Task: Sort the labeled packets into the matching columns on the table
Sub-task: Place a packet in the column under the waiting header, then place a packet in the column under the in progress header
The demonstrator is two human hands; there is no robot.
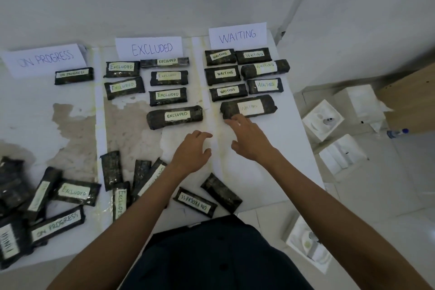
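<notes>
Three paper headers stand at the table's far edge: ON PROGRESS (46,59), EXCLUDED (150,48), WAITING (237,35). Dark packets with pale labels lie below them: one under ON PROGRESS (74,75), several under EXCLUDED and several under WAITING. The nearest WAITING packet (249,107) lies at the bottom of its column; my right hand (249,139) is just below it, fingertips at its near left corner, holding nothing. My left hand (193,150) hovers over bare table, fingers loosely curled and empty. Unsorted packets lie near me, including an ON PROGRESS packet (195,203) and an unlabeled-side packet (221,192).
A heap of unsorted packets (35,207) fills the near left of the table (270,172). The tabletop has worn brown patches. To the right, on the floor, lie white foam packing pieces (322,120), a small bottle (397,133) and a wooden panel.
</notes>
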